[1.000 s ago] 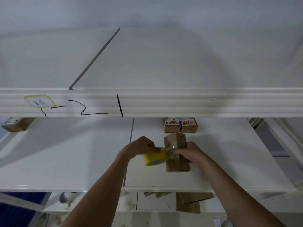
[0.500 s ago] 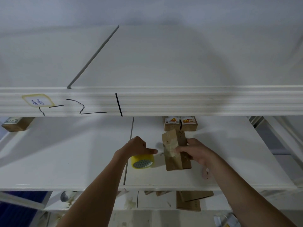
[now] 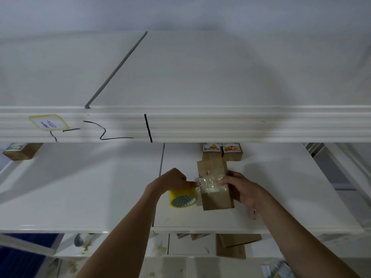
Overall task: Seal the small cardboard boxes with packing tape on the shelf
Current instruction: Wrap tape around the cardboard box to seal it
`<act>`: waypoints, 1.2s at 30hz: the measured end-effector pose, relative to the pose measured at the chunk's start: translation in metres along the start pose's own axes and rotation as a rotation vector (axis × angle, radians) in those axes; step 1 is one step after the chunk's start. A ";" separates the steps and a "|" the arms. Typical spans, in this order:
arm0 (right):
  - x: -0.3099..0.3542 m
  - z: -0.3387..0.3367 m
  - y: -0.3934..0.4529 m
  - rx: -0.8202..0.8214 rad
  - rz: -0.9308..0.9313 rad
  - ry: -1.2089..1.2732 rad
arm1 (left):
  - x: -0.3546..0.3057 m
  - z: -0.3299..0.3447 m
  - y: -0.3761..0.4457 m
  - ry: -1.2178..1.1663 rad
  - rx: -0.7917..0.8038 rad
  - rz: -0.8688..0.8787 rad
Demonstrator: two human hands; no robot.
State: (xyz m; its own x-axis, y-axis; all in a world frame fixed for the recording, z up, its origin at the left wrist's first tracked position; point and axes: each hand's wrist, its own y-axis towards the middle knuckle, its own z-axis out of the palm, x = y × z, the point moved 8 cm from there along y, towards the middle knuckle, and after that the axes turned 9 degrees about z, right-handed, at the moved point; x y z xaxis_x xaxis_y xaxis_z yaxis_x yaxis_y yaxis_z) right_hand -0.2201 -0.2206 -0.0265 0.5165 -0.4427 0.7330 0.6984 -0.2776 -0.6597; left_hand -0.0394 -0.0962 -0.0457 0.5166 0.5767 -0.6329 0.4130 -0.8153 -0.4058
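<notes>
Step in hand: a strip of clear tape (image 3: 209,182) is being laid across the top of the small cardboard box (image 3: 215,187), which lies on the white shelf (image 3: 100,187) right of the panel seam. The left hand (image 3: 172,180), fingers curled over the yellow tape roll (image 3: 183,197), presses its thumb onto the strip's left end; the right hand (image 3: 241,189) grips the box's right side, fingertips on the tape. The box's long axis runs front to back, far end tilted slightly left. Next move, in my judgement: sever the strip from the roll and smooth it down.
</notes>
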 end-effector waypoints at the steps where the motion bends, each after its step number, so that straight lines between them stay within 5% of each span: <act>1: -0.002 0.001 0.001 0.000 0.007 0.006 | -0.003 0.000 0.000 0.004 -0.009 0.007; 16: -0.037 -0.018 0.011 -0.357 0.183 -0.254 | 0.007 0.007 0.002 0.112 0.042 0.067; 23: -0.039 -0.020 0.019 -0.542 0.235 -0.589 | 0.005 0.010 0.005 0.210 -0.049 0.066; 28: -0.030 -0.026 0.022 -0.683 0.120 -0.801 | 0.009 0.025 0.005 0.027 -0.093 0.066; 30: -0.031 -0.033 0.018 -0.700 0.076 -0.750 | 0.013 0.026 0.005 -0.012 -0.100 0.069; 33: -0.026 -0.065 -0.013 -0.934 -0.014 -0.652 | 0.015 0.028 0.005 -0.033 -0.102 0.065; 36: -0.050 -0.102 -0.030 -1.077 0.124 -0.627 | 0.015 0.028 0.005 -0.053 -0.121 0.056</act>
State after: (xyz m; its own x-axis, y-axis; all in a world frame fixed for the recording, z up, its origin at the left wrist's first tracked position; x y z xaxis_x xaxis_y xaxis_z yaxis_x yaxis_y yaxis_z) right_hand -0.3176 -0.2767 -0.0601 0.9028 -0.1162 0.4141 0.0215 -0.9494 -0.3133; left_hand -0.0505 -0.0935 -0.0758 0.5024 0.5245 -0.6874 0.4739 -0.8320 -0.2884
